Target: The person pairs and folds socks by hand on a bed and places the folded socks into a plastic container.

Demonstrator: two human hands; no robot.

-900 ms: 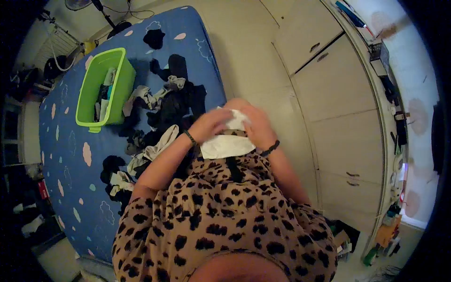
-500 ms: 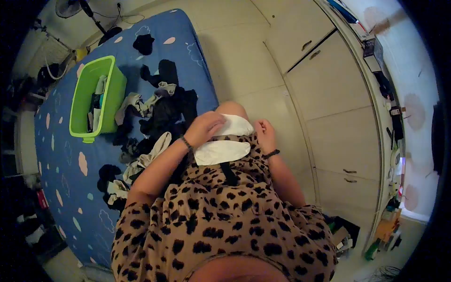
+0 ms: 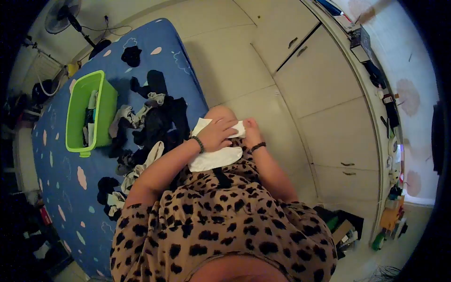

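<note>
A bedroom spreads around the person, with a pale tiled floor running up the middle of the frame and a blue bed printed with clouds and leaf shapes filling the left side. Any print on the dark box at the upper right, or on the red item at the lower left, is too small to read. A floor fan stands at the upper left, and a pale cabinet with small curved handles lines the right, small goods crowding along its top. On the bed, a glossy green plastic tub holds folded cloths. Between it and the person lies a loose, crumpled heap of black and grey socks, soft and tangled, with one black bunch apart near the bed's far end. The person wears a tan dress with black spots. Two white socks lie over the lap, at the centre of the frame. The left hand lies across the upper white sock, fingers bent; whether it grips cannot be told. The right hand pinches that sock's right end in curled fingers. The lower white sock lies flat on the dress, just below.
</note>
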